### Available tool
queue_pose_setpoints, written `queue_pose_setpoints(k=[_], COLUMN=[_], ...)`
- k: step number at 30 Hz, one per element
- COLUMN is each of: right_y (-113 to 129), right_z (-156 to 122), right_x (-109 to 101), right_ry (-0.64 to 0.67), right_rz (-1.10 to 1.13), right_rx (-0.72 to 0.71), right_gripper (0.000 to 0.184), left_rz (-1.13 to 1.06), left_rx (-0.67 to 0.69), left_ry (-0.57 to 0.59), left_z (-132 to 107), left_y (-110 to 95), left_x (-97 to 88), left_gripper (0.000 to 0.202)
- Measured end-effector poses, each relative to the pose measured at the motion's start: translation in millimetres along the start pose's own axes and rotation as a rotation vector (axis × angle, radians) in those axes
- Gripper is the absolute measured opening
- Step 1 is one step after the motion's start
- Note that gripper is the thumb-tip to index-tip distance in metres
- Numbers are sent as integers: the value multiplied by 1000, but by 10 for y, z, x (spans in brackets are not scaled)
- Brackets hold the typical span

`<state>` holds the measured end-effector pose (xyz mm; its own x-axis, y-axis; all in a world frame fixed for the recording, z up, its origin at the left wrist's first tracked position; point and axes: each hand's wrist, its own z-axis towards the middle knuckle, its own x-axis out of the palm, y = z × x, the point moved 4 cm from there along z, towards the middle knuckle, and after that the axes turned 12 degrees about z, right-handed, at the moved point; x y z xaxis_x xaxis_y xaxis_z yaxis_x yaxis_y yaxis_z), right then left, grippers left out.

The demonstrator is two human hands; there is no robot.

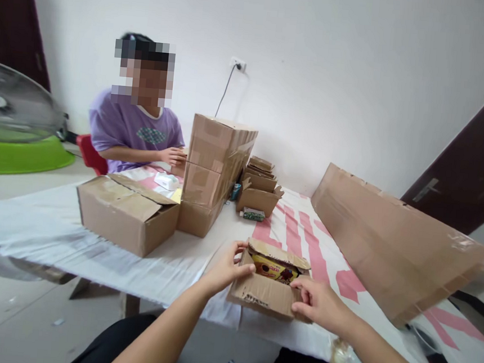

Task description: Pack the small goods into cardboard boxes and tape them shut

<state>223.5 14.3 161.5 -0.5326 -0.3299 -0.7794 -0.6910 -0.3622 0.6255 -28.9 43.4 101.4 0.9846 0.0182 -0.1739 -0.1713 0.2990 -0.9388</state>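
A small cardboard box lies at the table's near edge with its top flaps apart. Inside it shows a yellow printed packet, partly covered by the flaps. My left hand grips the box's left side, thumb over the edge and fingers at the far corner. At the right end, my right hand has its fingers curled and pinches the edge of the near flap.
A tall cardboard stack and a wide closed box stand to the left. Several open cartons are at the back, a large cardboard panel at right. A person in purple sits across the table, beyond the stack.
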Motion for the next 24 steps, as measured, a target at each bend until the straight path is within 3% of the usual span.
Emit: queue_pose_setpoints(k=[3, 6, 10, 15, 19, 24], right_y=[247, 324, 325, 275, 49, -49], right_z=[34, 139, 217, 228, 284, 404], right_x=[51, 113, 132, -69, -120, -85], right_ry=[-58, 24, 80, -130, -113, -245], right_rz=[-309, -429, -696, -923, -954, -877], right_rx=[-203, -264, -238, -98, 69, -66], right_gripper=[21, 25, 38, 32, 40, 54], left_rz=[154, 237, 250, 220, 211, 220], left_rx=[47, 104, 119, 122, 153, 146], left_ry=[28, 64, 85, 143, 133, 142], left_z=[-13, -24, -17, 9, 12, 11], left_y=[-23, -50, -40, 23, 37, 40], left_x=[4, -4, -25, 11, 32, 24], left_gripper=[71, 75, 81, 84, 78, 93])
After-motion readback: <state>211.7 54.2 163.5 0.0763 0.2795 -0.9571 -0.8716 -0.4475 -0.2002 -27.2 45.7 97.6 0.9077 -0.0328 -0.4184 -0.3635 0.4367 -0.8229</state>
